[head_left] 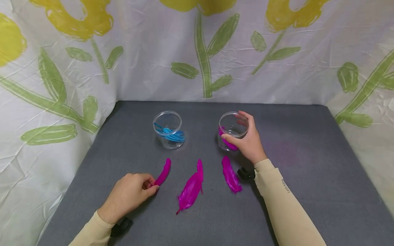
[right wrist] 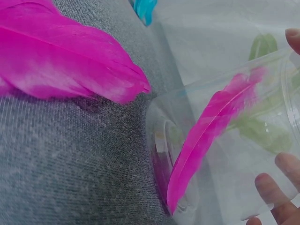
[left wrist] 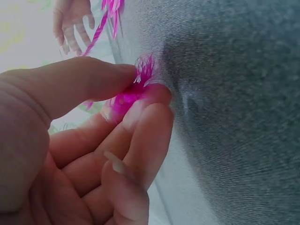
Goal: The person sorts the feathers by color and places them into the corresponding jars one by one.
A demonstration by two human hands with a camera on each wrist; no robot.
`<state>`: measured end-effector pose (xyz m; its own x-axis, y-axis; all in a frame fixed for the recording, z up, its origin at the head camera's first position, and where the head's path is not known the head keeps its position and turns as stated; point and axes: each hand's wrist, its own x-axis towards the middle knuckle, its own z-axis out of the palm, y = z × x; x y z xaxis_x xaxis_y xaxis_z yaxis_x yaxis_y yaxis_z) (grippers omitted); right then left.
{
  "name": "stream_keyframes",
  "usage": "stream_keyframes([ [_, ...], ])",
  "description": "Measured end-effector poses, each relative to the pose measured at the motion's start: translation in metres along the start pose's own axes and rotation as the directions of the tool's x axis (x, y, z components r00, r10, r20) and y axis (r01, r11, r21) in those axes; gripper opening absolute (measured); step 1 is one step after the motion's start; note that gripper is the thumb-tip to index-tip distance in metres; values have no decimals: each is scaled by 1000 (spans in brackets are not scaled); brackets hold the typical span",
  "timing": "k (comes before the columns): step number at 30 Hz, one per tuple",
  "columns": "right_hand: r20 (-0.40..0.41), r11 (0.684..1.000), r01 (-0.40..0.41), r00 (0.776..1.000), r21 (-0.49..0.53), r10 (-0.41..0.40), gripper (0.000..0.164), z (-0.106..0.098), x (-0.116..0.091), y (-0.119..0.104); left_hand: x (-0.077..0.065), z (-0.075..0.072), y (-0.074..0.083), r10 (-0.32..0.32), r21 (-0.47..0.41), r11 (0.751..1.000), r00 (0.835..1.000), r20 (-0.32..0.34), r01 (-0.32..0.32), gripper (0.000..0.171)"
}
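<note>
Between thumb and fingertips, my left hand [head_left: 129,193] pinches the end of a magenta feather [head_left: 164,172] at the table's left. Close up in the left wrist view, the frayed feather end [left wrist: 124,101] shows between the thumb and fingers. My right hand [head_left: 250,143] grips a clear round jar [head_left: 222,138] near its rim, thumb in front and fingers round the far side. Inside that jar leans one magenta feather [right wrist: 201,136]. More magenta feathers lie on the cloth: one near the middle [head_left: 191,191], a thin one [head_left: 200,167] touching it, and one below the jar [head_left: 231,176].
Left of the gripped jar stands a second clear jar [head_left: 167,118] holding blue feathers [head_left: 172,135]. Grey cloth [head_left: 295,191] covers the table. A white curtain with printed yellow flowers [head_left: 147,61] hangs behind and at both sides.
</note>
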<state>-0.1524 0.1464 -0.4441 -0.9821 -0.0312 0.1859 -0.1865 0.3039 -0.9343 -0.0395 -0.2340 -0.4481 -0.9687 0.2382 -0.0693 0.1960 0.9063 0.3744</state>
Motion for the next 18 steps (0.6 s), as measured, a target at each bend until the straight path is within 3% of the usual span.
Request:
stream_keyframes([
  [12, -9, 1000, -10, 1000, 6, 10, 95, -2, 0, 2, 13, -3, 9, 60, 9, 998, 996, -62, -60, 11],
  [18, 2, 1000, -20, 1000, -5, 20, 95, -1, 1, 2, 25, -14, 19, 118, 40, 993, 988, -99, -114, 9],
])
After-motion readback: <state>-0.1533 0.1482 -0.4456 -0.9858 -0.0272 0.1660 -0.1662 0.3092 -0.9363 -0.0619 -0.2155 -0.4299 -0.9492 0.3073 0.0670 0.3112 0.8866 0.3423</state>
